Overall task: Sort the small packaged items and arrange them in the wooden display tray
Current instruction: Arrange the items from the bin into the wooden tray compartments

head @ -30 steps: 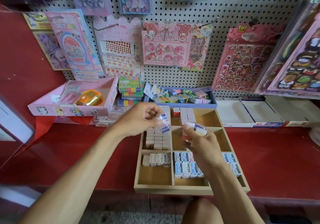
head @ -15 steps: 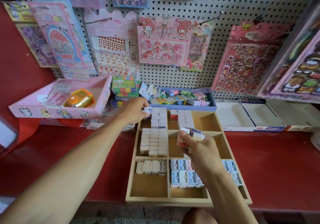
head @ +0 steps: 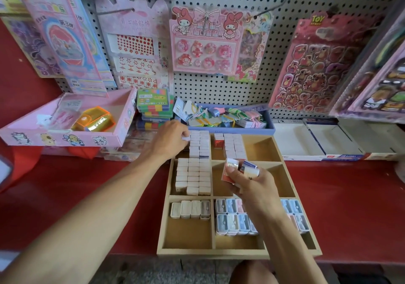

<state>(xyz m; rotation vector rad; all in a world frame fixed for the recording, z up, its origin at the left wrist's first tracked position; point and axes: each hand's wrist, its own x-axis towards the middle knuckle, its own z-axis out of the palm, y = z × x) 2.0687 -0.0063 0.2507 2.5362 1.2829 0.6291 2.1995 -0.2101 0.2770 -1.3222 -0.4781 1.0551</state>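
A wooden display tray (head: pixel 293 252) with several compartments lies on the red shelf. Rows of small white packaged erasers (head: pixel 194 174) fill its left compartments, and pastel sharpeners (head: pixel 232 220) fill the front middle one. My left hand (head: pixel 169 142) reaches to the tray's back left corner and pinches a small white packet (head: pixel 185 138) at the end of a row. My right hand (head: pixel 249 185) hovers over the middle compartment and grips a few small packets (head: pixel 238 168), one red-sided, one with a blue stripe.
A blue tray of mixed small items (head: pixel 228 118) sits behind the wooden tray. A pink box (head: pixel 63 134) with an orange pouch stands at the left, with stacked green boxes (head: pixel 153 102) beside it. White open boxes (head: pixel 317 143) lie at the right. Sticker packs hang on the pegboard.
My left hand moved away from my right hand to the tray's back left corner, carrying a small packet down to the row there. My right hand stayed over the middle compartment with its packets.
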